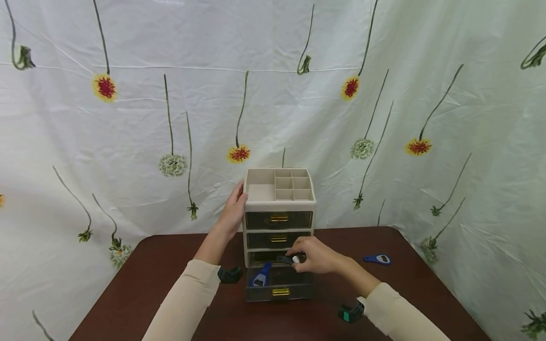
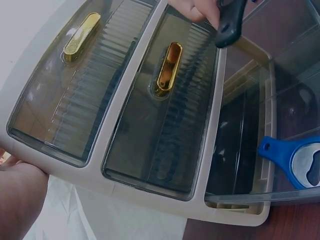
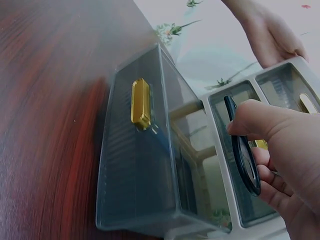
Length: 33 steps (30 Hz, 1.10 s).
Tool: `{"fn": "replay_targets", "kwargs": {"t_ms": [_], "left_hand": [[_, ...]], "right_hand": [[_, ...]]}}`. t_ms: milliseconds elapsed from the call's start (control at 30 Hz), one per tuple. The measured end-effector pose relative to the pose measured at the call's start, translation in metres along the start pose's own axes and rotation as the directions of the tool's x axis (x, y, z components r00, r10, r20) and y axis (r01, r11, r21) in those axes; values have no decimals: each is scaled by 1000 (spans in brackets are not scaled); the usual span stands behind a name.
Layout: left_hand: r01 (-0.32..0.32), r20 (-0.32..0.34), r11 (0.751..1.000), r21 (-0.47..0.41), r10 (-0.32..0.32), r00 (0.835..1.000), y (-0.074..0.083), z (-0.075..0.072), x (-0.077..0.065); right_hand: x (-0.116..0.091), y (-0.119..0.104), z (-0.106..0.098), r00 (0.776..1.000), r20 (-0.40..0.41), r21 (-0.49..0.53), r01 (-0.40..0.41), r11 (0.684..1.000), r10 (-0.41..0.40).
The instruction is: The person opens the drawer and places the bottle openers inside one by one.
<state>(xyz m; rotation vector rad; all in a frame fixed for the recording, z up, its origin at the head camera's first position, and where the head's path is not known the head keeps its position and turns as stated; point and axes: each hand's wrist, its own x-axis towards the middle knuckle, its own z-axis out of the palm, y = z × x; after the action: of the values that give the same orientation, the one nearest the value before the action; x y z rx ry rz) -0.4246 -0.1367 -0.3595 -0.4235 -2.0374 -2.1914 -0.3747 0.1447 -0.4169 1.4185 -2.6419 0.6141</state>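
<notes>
A beige desktop drawer organizer point(image 1: 279, 206) stands on the table with its bottom drawer point(image 1: 294, 290) pulled out. My left hand point(image 1: 232, 210) rests against the organizer's upper left side, its fingers lying along the wall. Above the pulled-out drawer, my right hand point(image 1: 314, 255) pinches a black bottle opener point(image 3: 241, 155) between thumb and fingers. Inside that drawer, on its left side, lies a blue bottle opener point(image 2: 289, 159). The two upper drawers, smoky and see-through with gold handles, are closed.
Another blue bottle opener point(image 1: 377, 259) lies on the dark red-brown table point(image 1: 350, 289), to the right of the organizer. A white cloth point(image 1: 204, 94) printed with flowers hangs behind the table. Open compartments point(image 1: 293, 182) divide the organizer's top.
</notes>
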Motion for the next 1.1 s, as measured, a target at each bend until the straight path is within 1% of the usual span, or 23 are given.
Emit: {"fn": "replay_targets", "kwargs": {"t_ms": [167,333,467,633,700,767,833,900,967,1100], "left_hand": [[4,5,1000,-13,-4,1000,-2,0,0],[6,-1,1000,-17,-6,1000,-3,0,1],[5,-4,1000,-16,-5,1000,-2,-1,1],[-2,0,1000,-14,2,1000,-2,-1,1],[-4,3,1000,-15,4,1000,-3,-1,1],[-2,-1,1000,-18,2,1000,-3,-1,1],[-4,1,1000,-15,4,1000,-3,-1,1],[-6,1,1000,-17,6,1000,-3,-1,2],[-12,4,1000,-15,12,1000,-2,-1,2],[-17,2,1000,-12,17,1000,-2,-1,1]], "right_hand": [[5,-6,5,1000,9,6,-2,1000,2],[10,-7,12,1000,19,-11,-5,1000,5],[12,-7,18,999,24,-38,-26,999,27],[14,-7,25,997,20,-99,-73,992,76],[14,-7,28,995,6,-148,-93,985,95],[14,-6,32,995,-22,-222,-98,970,96],[14,-5,37,995,-59,-302,-96,949,81],[13,-4,40,994,-98,-354,-88,931,56],[12,-3,43,991,-126,-369,-87,925,43],[9,-2,41,986,-155,-312,-104,945,57]]}}
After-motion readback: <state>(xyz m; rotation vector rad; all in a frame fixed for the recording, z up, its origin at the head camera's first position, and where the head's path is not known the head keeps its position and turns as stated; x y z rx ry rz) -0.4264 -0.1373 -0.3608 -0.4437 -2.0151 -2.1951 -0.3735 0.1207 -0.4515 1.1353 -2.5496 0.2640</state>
